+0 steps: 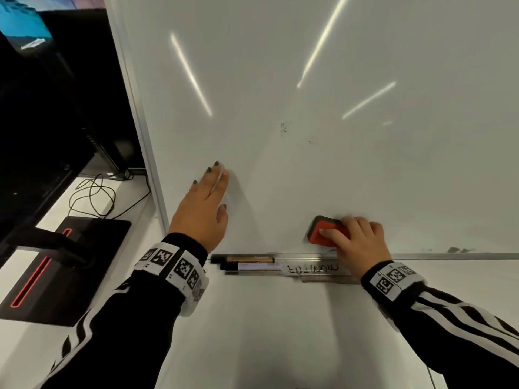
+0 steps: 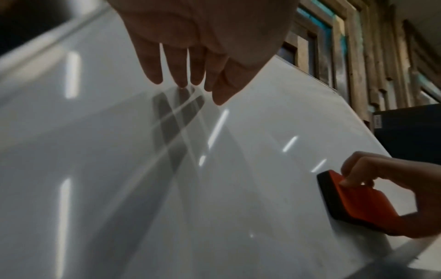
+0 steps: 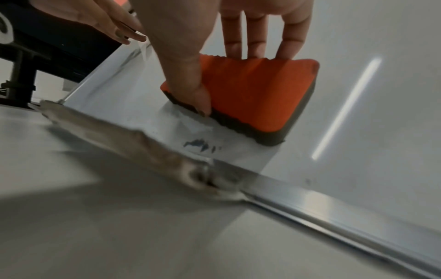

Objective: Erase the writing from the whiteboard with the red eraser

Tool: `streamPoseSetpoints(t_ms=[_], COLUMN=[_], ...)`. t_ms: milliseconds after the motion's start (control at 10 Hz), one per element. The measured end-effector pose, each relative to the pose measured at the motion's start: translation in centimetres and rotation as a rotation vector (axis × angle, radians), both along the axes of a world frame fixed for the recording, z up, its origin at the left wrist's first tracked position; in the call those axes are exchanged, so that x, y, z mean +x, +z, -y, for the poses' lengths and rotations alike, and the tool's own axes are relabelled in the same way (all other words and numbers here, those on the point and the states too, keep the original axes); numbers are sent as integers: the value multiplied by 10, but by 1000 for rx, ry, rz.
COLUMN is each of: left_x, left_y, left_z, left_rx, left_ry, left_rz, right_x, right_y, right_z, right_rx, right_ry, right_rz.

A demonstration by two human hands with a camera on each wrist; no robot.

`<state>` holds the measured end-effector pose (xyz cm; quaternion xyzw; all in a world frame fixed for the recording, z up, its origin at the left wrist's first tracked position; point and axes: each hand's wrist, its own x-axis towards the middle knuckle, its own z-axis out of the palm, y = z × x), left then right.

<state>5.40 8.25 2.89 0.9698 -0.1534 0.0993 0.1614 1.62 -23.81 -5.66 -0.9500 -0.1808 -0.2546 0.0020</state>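
Your right hand (image 1: 354,242) clamps the red eraser (image 1: 327,231) against the whiteboard (image 1: 309,94) just above its marker tray (image 1: 314,269); your left hand (image 1: 202,209) presses flat, fingers straight, beside the board's left edge.

- The left hand (image 1: 200,211) sits left of the middle in the head view. Its fingers (image 1: 216,175) are straight and close together, pointing up (nails painted dark).
- The right hand (image 1: 355,242) is lower and to the right. Its fingers (image 3: 243,37) and thumb (image 3: 190,83) curl round the red eraser (image 1: 327,233).
- Both arms reach up from the bottom corners in black sleeves (image 1: 134,313) with white stripes.
- Each wrist wears a white band (image 1: 174,266) with black square marks.
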Motion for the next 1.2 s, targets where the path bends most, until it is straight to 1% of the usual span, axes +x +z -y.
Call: streamPoseSetpoints(t_ms=[100, 200, 300, 500, 700, 800, 900, 1000, 1100, 1200], left_x=[-4, -8, -12, -17, -25, -29, -31, -30, -25, -22], left_y=[-4, -5, -5, -5, -7, -5, 0, 8, 18, 36], left_z=[21, 43, 58, 80, 88, 92, 99, 106, 113, 124], left_rx=[-10, -21, -66, -73, -36, -27, -13, -10, -51, -93], left_ry=[-43, -81, -85, -101, -93, -87, -105, -128, -150, -160], left_rz=[-9, -12, -28, -46, -104, -141, -143, -165, -123, -88], right_x=[-8, -17, -24, -20, -16, -15, -17, -21, -20, -9], right_y=[3, 7, 7, 6, -1, -3, 0, 20, 49, 83], right_z=[10, 12, 2, -6, -5, -5, -4, 4, 26, 51], right_rx=[21, 70, 104, 59, 148, 120, 81, 99, 122, 241], right_ry=[-21, 7, 50, 97, 182, 171, 128, 37, -26, -82], right_rz=[-84, -257, -449, -787, -860, -868, -865, -974, -1086, -1064])
